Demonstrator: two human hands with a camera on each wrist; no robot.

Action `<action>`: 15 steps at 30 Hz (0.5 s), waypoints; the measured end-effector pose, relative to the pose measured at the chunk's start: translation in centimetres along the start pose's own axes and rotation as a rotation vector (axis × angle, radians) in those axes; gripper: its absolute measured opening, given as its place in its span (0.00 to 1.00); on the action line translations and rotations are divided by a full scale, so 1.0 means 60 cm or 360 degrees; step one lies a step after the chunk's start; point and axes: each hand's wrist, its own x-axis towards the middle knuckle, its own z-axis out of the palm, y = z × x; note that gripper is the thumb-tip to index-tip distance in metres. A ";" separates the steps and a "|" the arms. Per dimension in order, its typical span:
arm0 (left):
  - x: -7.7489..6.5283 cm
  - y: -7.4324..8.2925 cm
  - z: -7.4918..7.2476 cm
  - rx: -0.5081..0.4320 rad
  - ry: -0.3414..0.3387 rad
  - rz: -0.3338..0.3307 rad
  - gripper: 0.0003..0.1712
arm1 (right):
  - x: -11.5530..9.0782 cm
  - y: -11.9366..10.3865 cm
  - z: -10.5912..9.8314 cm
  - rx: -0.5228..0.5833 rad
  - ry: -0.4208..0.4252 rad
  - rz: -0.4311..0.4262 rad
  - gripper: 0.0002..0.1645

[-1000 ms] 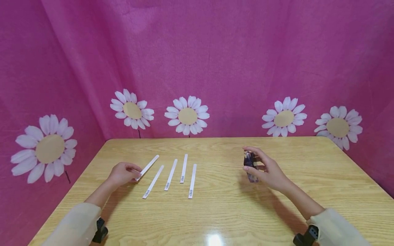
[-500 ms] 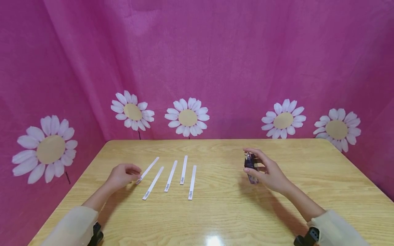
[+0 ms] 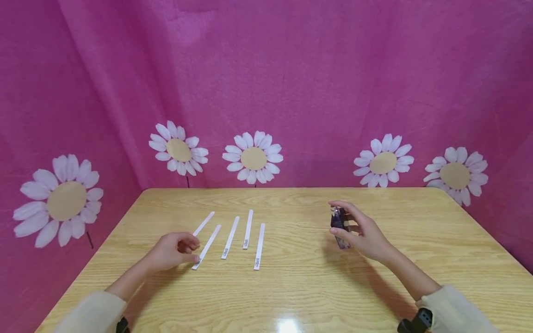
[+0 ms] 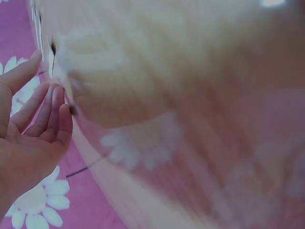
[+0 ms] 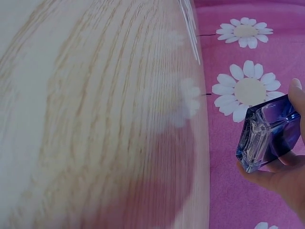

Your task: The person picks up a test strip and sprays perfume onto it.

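My right hand (image 3: 367,238) grips a small perfume bottle (image 3: 337,219) over the right side of the table, index finger by its spray top. In the right wrist view the bottle (image 5: 267,136) is angular glass, clear at the base and blue-purple above. On the left, my left hand (image 3: 170,252) hovers with loosely bent fingers, thumb at the printed near end of a white paper test strip (image 3: 210,242). Behind those fingers lies another strip (image 3: 204,223), its near end hidden. The left wrist view shows this hand (image 4: 33,143) with thumb and fingers apart.
Three more white strips, a slanted one (image 3: 231,237), a farther one (image 3: 248,229) and the rightmost (image 3: 259,246), lie fanned on the wooden table (image 3: 300,277). A pink curtain (image 3: 308,92) with daisies stands behind the table's far edge.
My left hand has let go of the leftmost strip, now lying on the table, and moved nearer and right to the second strip. The right hand and bottle have hardly moved.
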 end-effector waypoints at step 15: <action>-0.009 0.006 0.012 -0.0008 -0.0005 0.0064 0.21 | -0.002 -0.001 0.001 -0.0025 0.0014 -0.0029 0.33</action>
